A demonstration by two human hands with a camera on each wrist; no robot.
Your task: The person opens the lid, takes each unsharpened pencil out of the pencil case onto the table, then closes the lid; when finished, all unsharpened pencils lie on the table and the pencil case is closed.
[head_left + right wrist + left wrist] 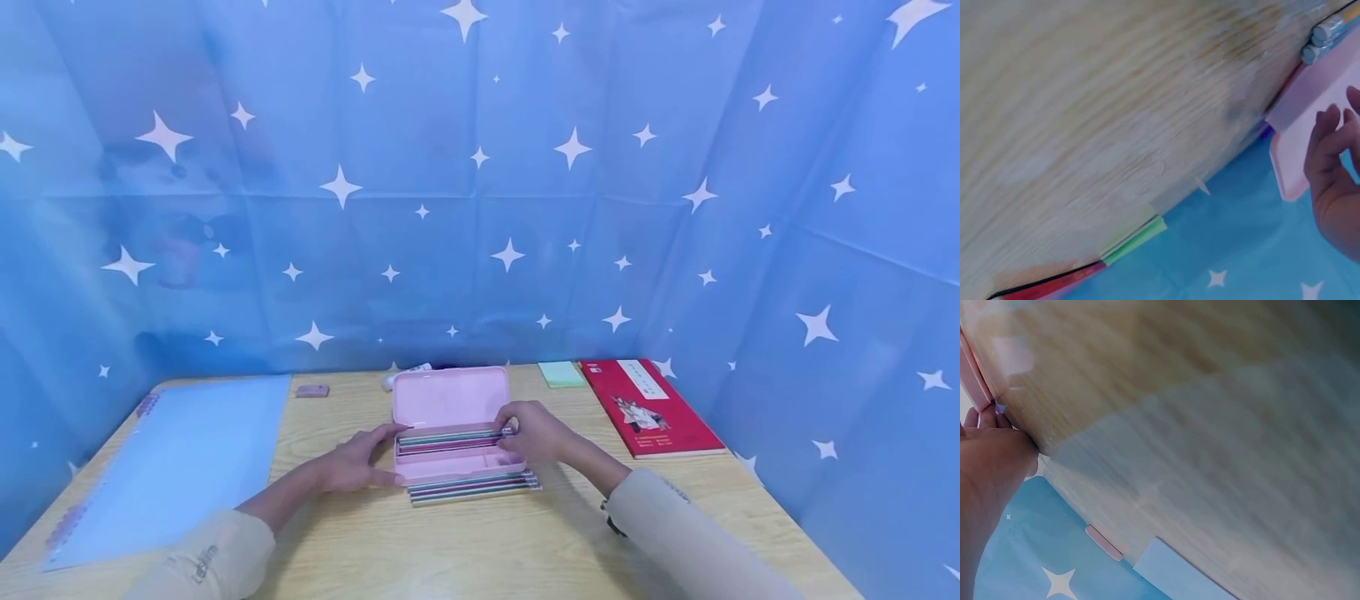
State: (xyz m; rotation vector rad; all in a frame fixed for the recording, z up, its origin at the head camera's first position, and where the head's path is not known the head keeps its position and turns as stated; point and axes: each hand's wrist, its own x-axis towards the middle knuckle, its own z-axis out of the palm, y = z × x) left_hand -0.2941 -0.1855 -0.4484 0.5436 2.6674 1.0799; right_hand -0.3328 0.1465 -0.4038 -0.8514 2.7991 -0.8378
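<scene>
An open pink pencil case (450,398) stands mid-table with its lid raised at the back. Several dark, green and purple pencils (448,441) lie lengthwise inside it. My left hand (352,461) holds the case's left end, thumb at the front corner and fingers at the back edge. At the other end, my right hand (536,431) has its curled fingers around the silvery ends of the pencils in the case. The right wrist view shows those fingers (1329,134) bent in front of the pink lid. A row of more pencils (472,489) lies just in front of the case.
At left lies a large pale-blue sheet (180,467), with a small mauve eraser (312,391) beyond its right edge. Green sticky notes (561,374) and a red book (648,408) are at the back right. A starry blue curtain (420,250) borders the table.
</scene>
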